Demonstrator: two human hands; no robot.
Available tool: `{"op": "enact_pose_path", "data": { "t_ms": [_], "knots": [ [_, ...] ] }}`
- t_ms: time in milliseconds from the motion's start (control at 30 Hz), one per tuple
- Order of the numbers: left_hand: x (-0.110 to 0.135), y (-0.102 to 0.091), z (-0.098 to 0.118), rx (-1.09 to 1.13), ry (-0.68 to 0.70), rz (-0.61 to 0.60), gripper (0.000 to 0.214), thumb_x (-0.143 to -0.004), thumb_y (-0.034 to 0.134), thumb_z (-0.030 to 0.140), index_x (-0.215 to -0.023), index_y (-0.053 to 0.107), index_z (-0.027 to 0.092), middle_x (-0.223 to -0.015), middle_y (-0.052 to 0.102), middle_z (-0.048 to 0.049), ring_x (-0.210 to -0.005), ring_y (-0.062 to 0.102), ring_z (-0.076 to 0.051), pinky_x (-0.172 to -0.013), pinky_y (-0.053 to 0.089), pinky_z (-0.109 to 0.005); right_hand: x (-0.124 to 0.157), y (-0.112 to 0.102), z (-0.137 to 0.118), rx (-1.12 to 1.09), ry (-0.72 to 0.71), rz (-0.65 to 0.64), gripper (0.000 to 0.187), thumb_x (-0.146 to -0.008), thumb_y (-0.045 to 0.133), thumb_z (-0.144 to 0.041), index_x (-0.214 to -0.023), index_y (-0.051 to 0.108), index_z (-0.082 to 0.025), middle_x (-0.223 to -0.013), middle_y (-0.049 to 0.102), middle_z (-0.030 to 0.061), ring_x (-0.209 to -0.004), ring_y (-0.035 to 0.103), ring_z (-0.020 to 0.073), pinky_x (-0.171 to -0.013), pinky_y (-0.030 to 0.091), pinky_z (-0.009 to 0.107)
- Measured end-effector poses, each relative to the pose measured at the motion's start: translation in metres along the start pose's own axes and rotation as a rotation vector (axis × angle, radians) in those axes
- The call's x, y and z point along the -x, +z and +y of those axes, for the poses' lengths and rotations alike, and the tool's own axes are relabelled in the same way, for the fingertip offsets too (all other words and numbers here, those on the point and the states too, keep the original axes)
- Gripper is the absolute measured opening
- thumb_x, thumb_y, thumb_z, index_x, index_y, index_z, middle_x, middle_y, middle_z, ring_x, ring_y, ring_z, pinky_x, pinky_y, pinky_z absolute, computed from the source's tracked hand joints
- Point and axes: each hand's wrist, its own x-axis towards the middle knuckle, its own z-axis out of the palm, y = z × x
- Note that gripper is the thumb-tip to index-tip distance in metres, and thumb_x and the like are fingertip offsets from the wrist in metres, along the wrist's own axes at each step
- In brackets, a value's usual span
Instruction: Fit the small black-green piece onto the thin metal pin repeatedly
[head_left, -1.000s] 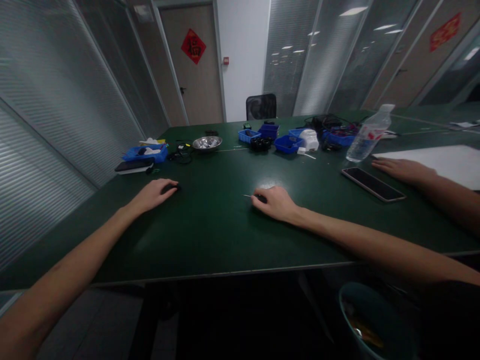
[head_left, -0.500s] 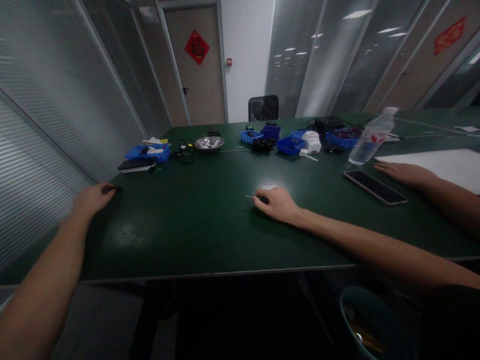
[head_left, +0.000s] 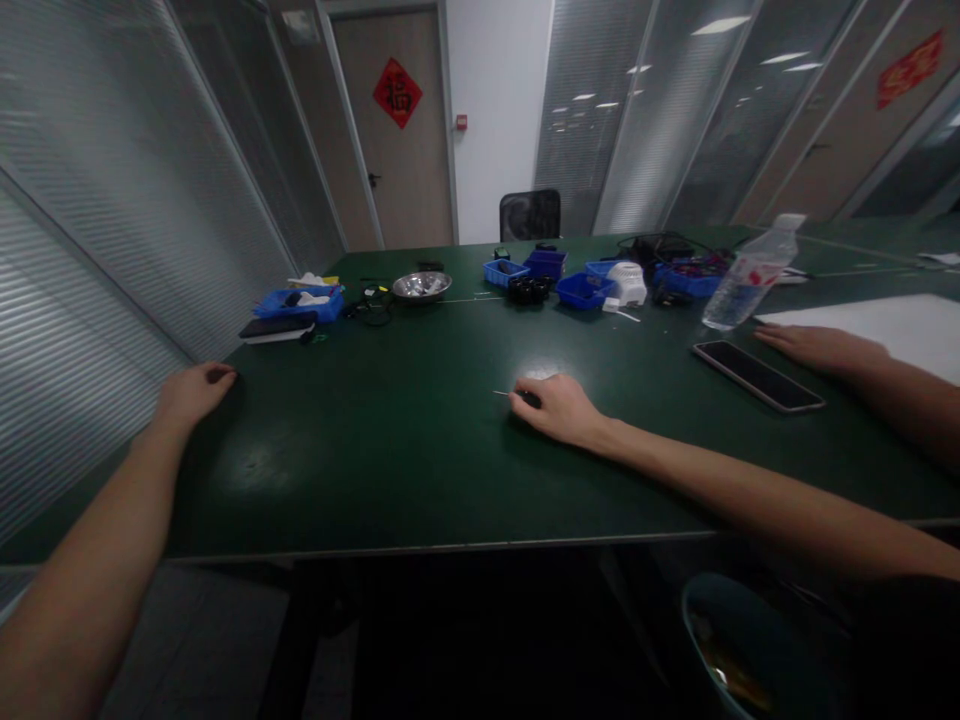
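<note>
My left hand (head_left: 196,393) rests near the left edge of the green table (head_left: 390,450), thumb and fingertips pressed together. Whatever it pinches, if anything, is hidden. Out on the middle of the tabletop lies my right hand (head_left: 559,407), its fingers curled closed. A thin, pale, pin-like piece (head_left: 501,393) sticks out leftward from its fingertips. A dark patch shows inside the curl, and I cannot tell whether it is part of the held thing or shadow.
A co-worker's hand (head_left: 821,350) lies at right by a phone (head_left: 757,376), a water bottle (head_left: 750,275) and white paper (head_left: 911,325). Further back stand a metal bowl (head_left: 421,288), a blue tray (head_left: 330,306), blue bins (head_left: 581,291) and a white device (head_left: 627,284). A bin (head_left: 686,610) stands below the table's edge.
The dark piece that jutted from my left fingertips no longer shows, and that hand has shifted slightly. My right hand keeps its grip and place. The view has shifted slightly.
</note>
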Motion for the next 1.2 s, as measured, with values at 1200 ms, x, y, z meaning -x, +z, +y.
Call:
{"op": "enact_pose_path", "data": {
  "t_ms": [1200],
  "knots": [
    [0.008, -0.014, 0.010, 0.090, -0.038, 0.027, 0.033, -0.095, 0.065, 0.036, -0.110, 0.081, 0.011, -0.099, 0.077, -0.0067, -0.094, 0.065, -0.025, -0.079, 0.046, -0.026, 0.000, 0.001, 0.003, -0.005, -0.033, 0.017, 0.042, -0.109, 0.049, -0.049, -0.104, 0.078, -0.020, -0.077, 0.074, 0.0042, -0.065, 0.060, 0.0167, -0.065, 0.037, 0.030]
  ]
}}
